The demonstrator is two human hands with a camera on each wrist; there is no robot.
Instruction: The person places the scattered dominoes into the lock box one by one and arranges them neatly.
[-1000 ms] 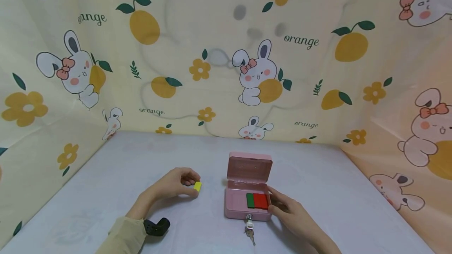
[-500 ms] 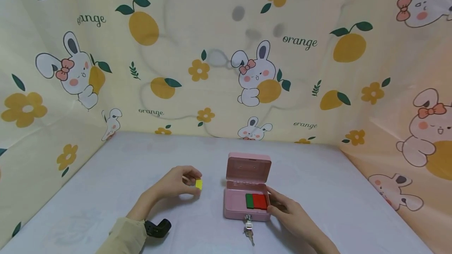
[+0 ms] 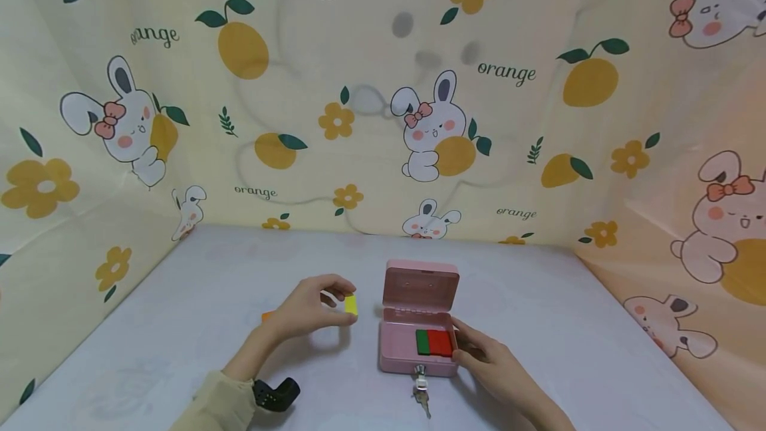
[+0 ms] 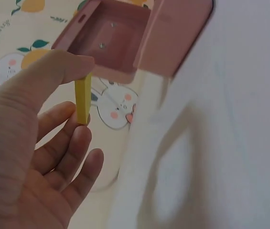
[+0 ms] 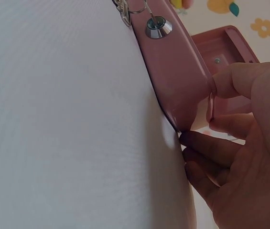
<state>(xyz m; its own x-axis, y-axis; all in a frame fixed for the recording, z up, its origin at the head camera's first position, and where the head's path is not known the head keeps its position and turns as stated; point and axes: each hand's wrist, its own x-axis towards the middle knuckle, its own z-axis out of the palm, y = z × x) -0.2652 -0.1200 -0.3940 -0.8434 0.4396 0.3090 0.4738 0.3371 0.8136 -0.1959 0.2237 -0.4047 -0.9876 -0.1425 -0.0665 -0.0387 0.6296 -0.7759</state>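
My left hand (image 3: 314, 308) pinches a yellow block (image 3: 351, 305) between thumb and fingertips, raised above the table to the left of a pink metal box (image 3: 397, 344). In the left wrist view the yellow block (image 4: 82, 99) stands on end between thumb and a finger. The box lid is up, and inside at the right lie a green block (image 3: 423, 342) and red pieces (image 3: 441, 342). My right hand (image 3: 497, 364) grips the box's right side; in the right wrist view the thumb lies on the rim of the box (image 5: 173, 62) and fingers touch its side.
Keys (image 3: 421, 396) hang from the lock at the box's front. Something orange (image 3: 267, 316) shows behind my left wrist, partly hidden. A black device (image 3: 276, 394) is at the left cuff. Patterned cloth surrounds the white table (image 3: 335, 391).
My left hand has moved right and up with the yellow block, closer to the box. The orange thing has come into sight behind the wrist. My right hand stays at the box.
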